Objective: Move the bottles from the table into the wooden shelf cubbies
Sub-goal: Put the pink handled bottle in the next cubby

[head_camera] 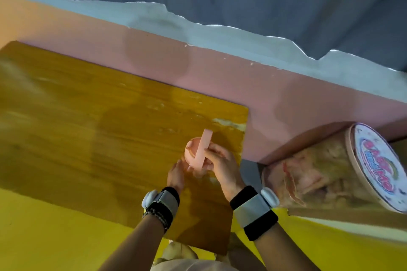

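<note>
A pink bottle (195, 153) with a pink loop handle stands near the right end of the wooden table (88, 127). My right hand (221, 166) grips the bottle's right side, fingers against the handle. My left hand (176, 175) rests against the bottle's lower left side; its fingers are partly hidden behind the bottle. Both wrists wear grey and black bands. The view is tilted. No wooden shelf cubbies are in view.
A large clear tub (330, 171) with a printed white lid lies to the right of the table, close to my right wrist. A pink wall (220, 68) runs behind the table. The floor (55, 237) below is yellow.
</note>
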